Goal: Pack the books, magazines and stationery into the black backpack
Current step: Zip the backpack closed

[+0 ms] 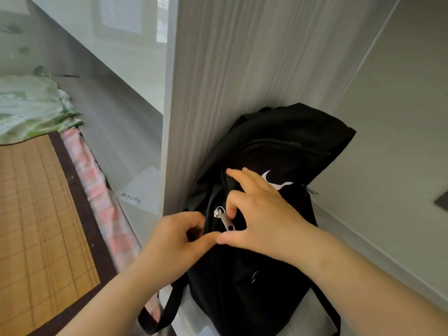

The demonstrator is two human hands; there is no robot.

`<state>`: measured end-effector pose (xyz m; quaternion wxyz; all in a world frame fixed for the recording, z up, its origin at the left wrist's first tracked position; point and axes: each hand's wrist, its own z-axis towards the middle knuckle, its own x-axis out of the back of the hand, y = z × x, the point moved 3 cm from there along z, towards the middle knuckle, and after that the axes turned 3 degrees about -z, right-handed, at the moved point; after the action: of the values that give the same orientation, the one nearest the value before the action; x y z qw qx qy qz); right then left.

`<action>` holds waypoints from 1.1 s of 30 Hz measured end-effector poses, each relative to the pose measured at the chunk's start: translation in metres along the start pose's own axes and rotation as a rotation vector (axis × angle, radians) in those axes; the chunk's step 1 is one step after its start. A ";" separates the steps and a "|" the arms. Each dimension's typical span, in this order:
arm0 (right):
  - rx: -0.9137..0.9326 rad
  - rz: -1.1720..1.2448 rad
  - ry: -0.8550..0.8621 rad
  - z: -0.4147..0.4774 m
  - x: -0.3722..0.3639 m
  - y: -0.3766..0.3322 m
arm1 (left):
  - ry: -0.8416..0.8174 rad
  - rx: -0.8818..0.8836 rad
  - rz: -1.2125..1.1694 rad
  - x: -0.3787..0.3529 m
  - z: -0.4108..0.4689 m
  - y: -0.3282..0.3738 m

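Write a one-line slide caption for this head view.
Left hand and right hand meet at the silver zipper pull of an upright black backpack.

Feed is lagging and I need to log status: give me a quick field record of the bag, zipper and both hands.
backpack: black backpack, upright, leaning on grey panel
zipper: metal pull exposed between the hands
left hand: pinches bag fabric beside zipper
right hand: on bag front, fingers around pull, grip unclear
books, stationery: none in view
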<state>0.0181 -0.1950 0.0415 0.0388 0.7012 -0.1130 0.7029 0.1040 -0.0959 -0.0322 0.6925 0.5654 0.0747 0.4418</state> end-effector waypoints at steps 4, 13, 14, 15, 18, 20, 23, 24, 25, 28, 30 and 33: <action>0.041 -0.107 0.072 0.002 0.008 0.006 | -0.068 -0.017 0.053 0.002 -0.002 0.000; 0.069 0.094 0.476 -0.007 -0.005 -0.005 | -0.041 -0.056 0.120 0.003 -0.006 0.002; 0.063 0.123 0.528 -0.009 -0.008 -0.004 | -0.041 -0.062 0.124 0.003 -0.006 0.002; 0.041 0.165 0.577 -0.010 -0.009 -0.002 | -0.044 -0.070 0.130 0.003 -0.006 0.003; -0.035 0.282 0.702 -0.009 -0.012 0.000 | -0.053 -0.086 0.138 0.000 -0.006 0.006; -0.071 0.298 0.727 -0.007 -0.012 -0.001 | -0.051 -0.081 0.117 0.001 -0.007 0.006; -0.142 0.411 0.641 -0.005 -0.011 -0.001 | -0.077 -0.074 0.112 0.003 -0.007 0.006; -0.158 0.439 0.607 -0.005 -0.012 -0.003 | -0.086 -0.072 0.117 0.003 -0.005 0.006; -0.174 0.457 0.585 -0.003 -0.011 -0.004 | -0.096 -0.073 0.122 0.003 -0.004 0.005; -0.298 0.471 0.743 0.000 0.014 0.025 | -0.209 -0.109 0.212 -0.001 -0.012 -0.004; -0.411 0.556 0.934 -0.003 0.055 0.064 | -0.260 -0.075 0.194 -0.004 -0.027 -0.018; -0.411 0.453 0.948 -0.006 0.099 0.083 | -0.206 -0.005 0.114 0.002 -0.033 -0.028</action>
<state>-0.0065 -0.2848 0.1312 0.0692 0.2449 -0.3657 0.8952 0.1006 -0.0698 -0.0668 0.6716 0.6096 -0.0303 0.4200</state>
